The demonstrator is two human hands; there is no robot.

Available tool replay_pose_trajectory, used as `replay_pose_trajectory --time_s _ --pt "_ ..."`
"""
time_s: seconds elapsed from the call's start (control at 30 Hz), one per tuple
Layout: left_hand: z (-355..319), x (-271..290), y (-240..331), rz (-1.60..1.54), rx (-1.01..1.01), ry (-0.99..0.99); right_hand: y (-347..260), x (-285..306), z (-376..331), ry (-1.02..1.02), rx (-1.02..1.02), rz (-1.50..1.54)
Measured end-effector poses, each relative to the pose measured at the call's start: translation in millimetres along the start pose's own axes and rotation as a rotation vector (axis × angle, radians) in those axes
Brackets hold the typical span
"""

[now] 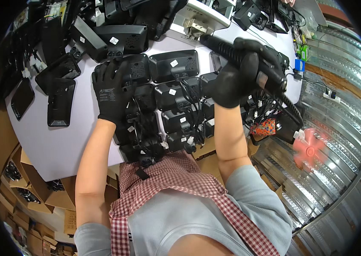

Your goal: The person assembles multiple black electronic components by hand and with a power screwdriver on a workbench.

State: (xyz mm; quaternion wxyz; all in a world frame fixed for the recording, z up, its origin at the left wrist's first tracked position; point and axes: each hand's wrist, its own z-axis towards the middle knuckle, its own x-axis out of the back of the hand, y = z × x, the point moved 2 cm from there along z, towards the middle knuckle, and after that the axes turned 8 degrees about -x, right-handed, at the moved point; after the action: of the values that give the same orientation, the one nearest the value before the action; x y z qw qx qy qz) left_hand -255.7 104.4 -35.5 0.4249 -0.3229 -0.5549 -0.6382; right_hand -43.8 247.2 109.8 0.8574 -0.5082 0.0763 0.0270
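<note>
My left hand [111, 89], in a black glove, lies with its fingers stretched out over the left column of black display units, its fingertips on a unit [138, 68]. In my gloved right hand [242, 70] is a black electric screwdriver [223, 48], gripped around its body and raised above the units. Its front end points left and away from me, close to the metal part [195, 29] of a white screw feeder [208, 13]. The tool's cord [290, 110] trails down to the right. Under my right hand some units are partly hidden.
Face-down units with cables fill the table's middle, such as this one [174, 66]. Loose black housings [61, 102] lie left, with stacked ones [123, 38] behind. A red fan [310, 148] stands right. Cardboard boxes [31, 192] sit below the table's left edge.
</note>
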Motion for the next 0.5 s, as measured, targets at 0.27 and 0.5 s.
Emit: replay_pose_trajectory --time_s 0.27,0.5 --pt "1.5 -2.3 -2.8 -0.027 -0.029 0.058 35.0 -5.1 6.3 -0.165 0.009 -0.084" --pt "-3.1 -5.0 -2.8 0.009 -0.015 0.053 2.9 8.7 -72.4 -0.282 -0.349 0.125"
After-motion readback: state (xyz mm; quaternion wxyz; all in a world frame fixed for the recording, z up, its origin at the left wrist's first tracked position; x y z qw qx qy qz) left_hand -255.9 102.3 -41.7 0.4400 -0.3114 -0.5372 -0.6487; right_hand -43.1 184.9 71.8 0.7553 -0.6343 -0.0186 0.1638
